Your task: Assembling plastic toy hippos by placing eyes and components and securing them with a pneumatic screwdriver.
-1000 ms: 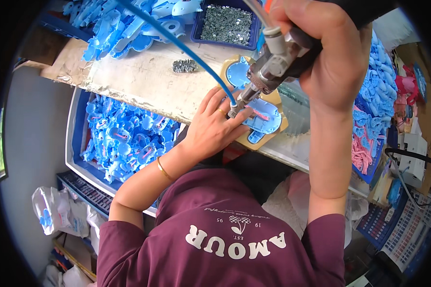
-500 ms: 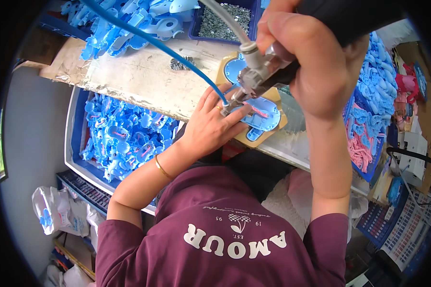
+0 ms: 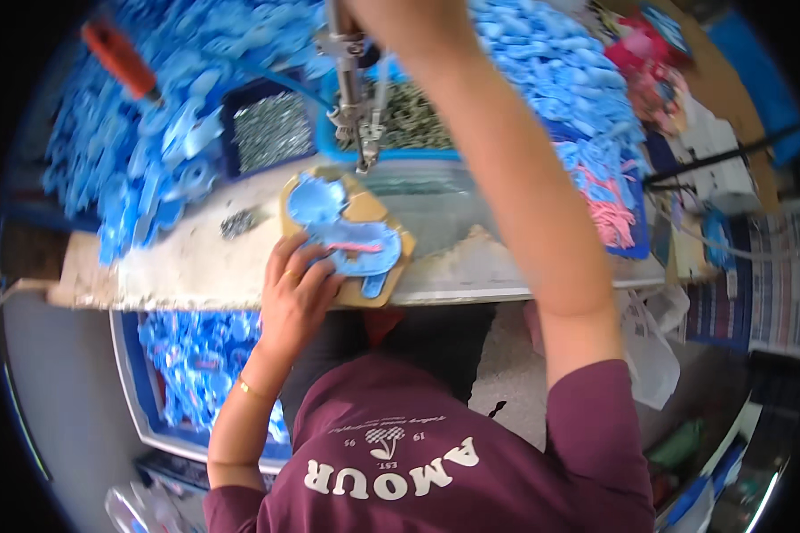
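Note:
A light-blue plastic shell (image 3: 369, 260) with a thin pink strip (image 3: 356, 248) lies in a tan holding block (image 3: 378, 211) at the table's front edge. Another rounded blue piece (image 3: 316, 199) sits in the same block. My left hand (image 3: 295, 282) rests at the block's left side, fingers bent and slightly apart, fingertips touching the shell's edge. High up at the top edge, my right hand (image 3: 418, 22) is closed on a metal air screwdriver (image 3: 354, 93), its fingers partly cut off by the frame. The driver's tip hangs above and behind the block, clear of the shell.
A small heap of screws (image 3: 237, 224) lies left of the block. Behind stand a dark-blue tray (image 3: 231, 147) and a turquoise tray (image 3: 391, 155) of small metal parts. Blue plastic parts (image 3: 560, 67) are piled around. An orange-handled tool (image 3: 120, 58) hangs far left; below is a crate (image 3: 129, 373).
My right hand has lifted the screwdriver up and away from the shell. My left hand has drawn back from the driver's tip to the block's left edge. The head view has shifted.

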### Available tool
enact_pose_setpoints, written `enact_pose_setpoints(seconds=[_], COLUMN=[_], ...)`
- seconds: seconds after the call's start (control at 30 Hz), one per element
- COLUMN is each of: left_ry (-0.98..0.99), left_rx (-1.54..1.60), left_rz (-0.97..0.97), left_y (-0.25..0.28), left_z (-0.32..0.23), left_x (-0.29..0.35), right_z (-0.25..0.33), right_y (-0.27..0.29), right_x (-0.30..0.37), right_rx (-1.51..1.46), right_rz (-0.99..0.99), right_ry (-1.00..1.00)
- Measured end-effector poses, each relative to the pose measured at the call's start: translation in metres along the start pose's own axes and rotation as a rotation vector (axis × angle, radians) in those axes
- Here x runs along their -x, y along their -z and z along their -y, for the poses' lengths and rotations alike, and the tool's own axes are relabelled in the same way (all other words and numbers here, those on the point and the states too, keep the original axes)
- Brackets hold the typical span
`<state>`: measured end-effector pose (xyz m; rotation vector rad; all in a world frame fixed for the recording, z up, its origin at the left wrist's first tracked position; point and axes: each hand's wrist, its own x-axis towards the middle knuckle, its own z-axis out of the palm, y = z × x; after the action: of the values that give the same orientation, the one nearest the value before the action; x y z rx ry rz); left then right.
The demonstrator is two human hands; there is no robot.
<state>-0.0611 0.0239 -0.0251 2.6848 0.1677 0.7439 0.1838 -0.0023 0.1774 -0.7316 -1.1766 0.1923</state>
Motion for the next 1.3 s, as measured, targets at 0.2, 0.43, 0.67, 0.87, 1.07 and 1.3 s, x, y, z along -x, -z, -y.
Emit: enact_pose_setpoints(seconds=[0.2, 0.43, 0.67, 0.87, 1.07, 1.3], left_ry=[0.166, 0.559, 0.351, 0.227, 0.041, -0.073], left_rx=[0.329, -0.237, -0.09, 0.451, 0.425, 0.335], left_rz=[0.271, 0.507, 0.439, 0.302, 0.173, 0.095], left_y=[0.105, 0.24, 0.174, 0.061, -0.011, 0.007], left_z=[-0.002, -0.001, -0.008, -0.055, -0.051, -0.034], left_x=[-0.006, 0.068, 0.012, -0.053, -0.064, -0.043], right_z=[-0.027, -0.004, 0.027, 0.059, 0.06, 0.049], right_y=[0.087, 0.258, 0.265, 0.109, 0.086, 0.249], right_x=[0.076, 0.162, 0.172, 0.173, 0.19, 0.177], right_rx=[0.675, 2.02, 1.73, 0.72, 0.39, 0.977], right_rz=[-0.316, -0.161, -0.07, 0.407, 0.458, -0.021], right_ry=[0.062, -0.5, -0.44, -0.645, -0.928, -0.89])
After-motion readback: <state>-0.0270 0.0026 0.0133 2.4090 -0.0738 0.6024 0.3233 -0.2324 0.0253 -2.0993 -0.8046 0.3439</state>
